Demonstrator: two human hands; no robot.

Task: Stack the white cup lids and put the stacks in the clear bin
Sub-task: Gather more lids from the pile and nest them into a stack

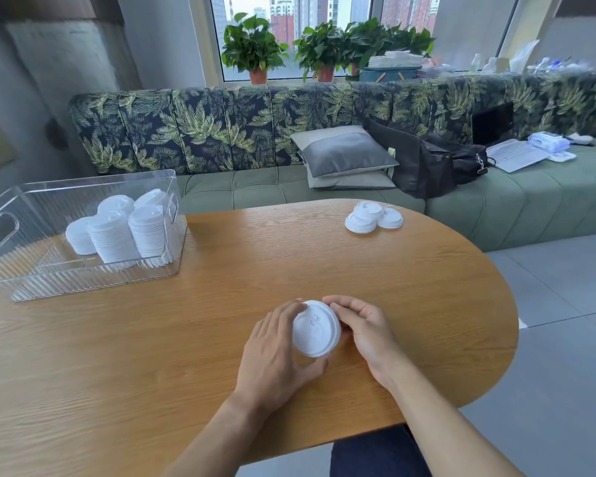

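A stack of white cup lids (315, 328) stands on the wooden table (410, 287) near its front edge. My left hand (276, 349) wraps its left side and my right hand (362, 325) grips its right side. The stack's lower part is hidden by my fingers. A few loose white lids (372, 216) lie in a small pile at the table's far right. The clear bin (93, 280) sits at the far left of the table, with several tall stacks of white lids (124, 228) inside it.
Behind the table runs a green sofa (255, 187) with a leaf-print back, grey cushions (348, 153), a black bag (427, 160) and a laptop (510, 146). Potted plants (252, 46) stand on the windowsill. Grey floor lies to the right of the table's rounded edge.
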